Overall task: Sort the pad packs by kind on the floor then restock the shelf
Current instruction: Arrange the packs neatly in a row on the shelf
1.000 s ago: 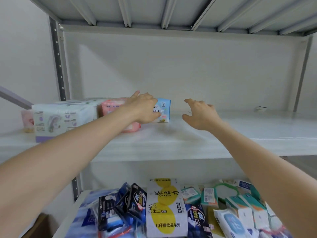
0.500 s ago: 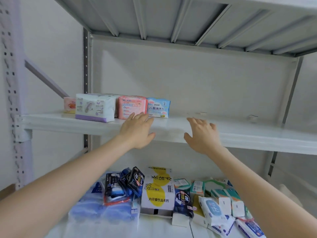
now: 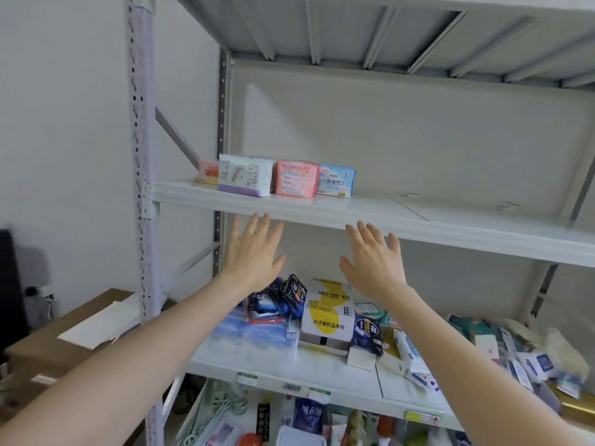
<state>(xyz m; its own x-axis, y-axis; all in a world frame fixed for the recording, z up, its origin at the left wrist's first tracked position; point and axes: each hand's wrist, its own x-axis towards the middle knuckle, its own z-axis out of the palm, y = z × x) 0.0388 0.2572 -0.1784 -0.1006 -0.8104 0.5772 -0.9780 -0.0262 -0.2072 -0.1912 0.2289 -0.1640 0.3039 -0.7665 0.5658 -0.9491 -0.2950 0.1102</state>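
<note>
Nearest, two bare forearms reach up and forward from the bottom corners. The left hand (image 3: 252, 252) is released, with fingers straight and slightly spread, palm turned away, grasping nothing. The right hand (image 3: 373, 259) is likewise released and empty. Both sets of fingertips lie at the front lip of the middle shelf (image 3: 418, 228); contact cannot be confirmed. Beyond and below the hands, the lower shelf (image 3: 322, 368) carries mixed goods, among them a yellow-and-white box (image 3: 328, 312) with dark blue packs (image 3: 291, 294) just to its left. Farther back, at the left end of the middle shelf, four pad packs stand side by side in a row: a small pink pack (image 3: 208, 172) outermost, then a white-and-purple pack (image 3: 243, 175), a coral pack (image 3: 294, 179) and a light blue pack (image 3: 336, 181).
</note>
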